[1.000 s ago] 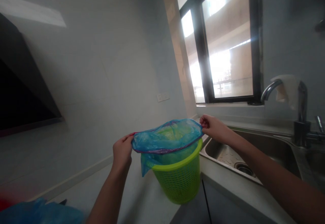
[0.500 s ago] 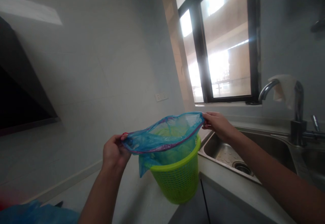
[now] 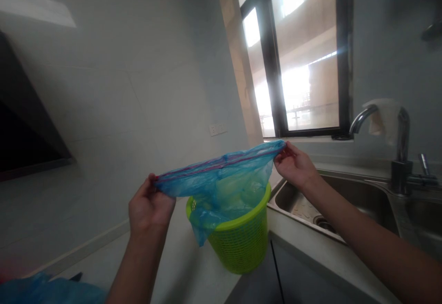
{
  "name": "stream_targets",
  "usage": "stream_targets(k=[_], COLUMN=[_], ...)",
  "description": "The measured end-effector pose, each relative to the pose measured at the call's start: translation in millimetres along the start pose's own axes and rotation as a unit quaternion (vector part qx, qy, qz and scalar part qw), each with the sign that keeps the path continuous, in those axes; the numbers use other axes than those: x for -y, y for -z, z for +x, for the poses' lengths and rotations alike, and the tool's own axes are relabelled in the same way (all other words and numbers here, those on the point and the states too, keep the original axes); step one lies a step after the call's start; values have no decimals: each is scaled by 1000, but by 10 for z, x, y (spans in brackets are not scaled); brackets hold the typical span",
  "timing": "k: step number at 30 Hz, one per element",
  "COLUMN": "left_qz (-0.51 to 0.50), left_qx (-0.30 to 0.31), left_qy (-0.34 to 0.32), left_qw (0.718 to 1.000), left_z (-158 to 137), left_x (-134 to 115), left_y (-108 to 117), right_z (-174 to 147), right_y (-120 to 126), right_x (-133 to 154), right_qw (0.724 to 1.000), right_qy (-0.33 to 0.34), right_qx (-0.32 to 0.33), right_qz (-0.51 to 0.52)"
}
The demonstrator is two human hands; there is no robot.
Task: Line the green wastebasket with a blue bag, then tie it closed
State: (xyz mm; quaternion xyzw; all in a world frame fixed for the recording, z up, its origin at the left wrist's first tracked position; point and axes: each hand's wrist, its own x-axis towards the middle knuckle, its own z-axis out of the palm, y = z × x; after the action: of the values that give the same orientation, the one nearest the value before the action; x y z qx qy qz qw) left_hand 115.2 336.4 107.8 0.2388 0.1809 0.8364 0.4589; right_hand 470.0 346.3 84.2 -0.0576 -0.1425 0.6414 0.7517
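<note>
A translucent blue drawstring garbage bag [image 3: 207,182] with a purple band along its mouth is stretched between my hands. My left hand [image 3: 151,207] is closed on the left end of the mouth, and my right hand [image 3: 294,163] pinches the right end, slightly higher. Pulled taut, the mouth is nearly flat. Below it, the bag's body hangs into a lime-green mesh basket [image 3: 241,244], with one corner draped over the near left rim. The basket stands upright on the counter corner.
A steel sink [image 3: 366,203] lies to the right, with a chrome faucet [image 3: 404,143] and a white cloth [image 3: 384,115] over it. More blue plastic [image 3: 51,290] lies at the lower left. A wall outlet [image 3: 218,129] and a window [image 3: 307,65] are behind.
My hands have moved farther apart and up a little. The bag's mouth, an open oval before, is now drawn nearly flat and lifted higher above the basket.
</note>
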Motion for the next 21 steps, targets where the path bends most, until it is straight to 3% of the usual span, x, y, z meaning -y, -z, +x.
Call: stream_targets(k=[3, 6, 13, 21], left_qz=[-35, -22, 120, 85], left_qx=[-39, -30, -3, -71], left_qy=[24, 8, -17, 70], left_qw=[998, 999, 993, 991], left_z=[-61, -91, -30, -21], left_x=[75, 134, 313, 297], left_y=[-48, -73, 31, 12], right_z=[-5, 12, 66, 96], right_y=[16, 24, 19, 56], right_x=[-57, -93, -79, -58], right_qw=[999, 998, 999, 999], right_qy=[-19, -29, 1, -10], right_qx=[34, 59, 42, 16], right_qz=[-10, -18, -22, 35])
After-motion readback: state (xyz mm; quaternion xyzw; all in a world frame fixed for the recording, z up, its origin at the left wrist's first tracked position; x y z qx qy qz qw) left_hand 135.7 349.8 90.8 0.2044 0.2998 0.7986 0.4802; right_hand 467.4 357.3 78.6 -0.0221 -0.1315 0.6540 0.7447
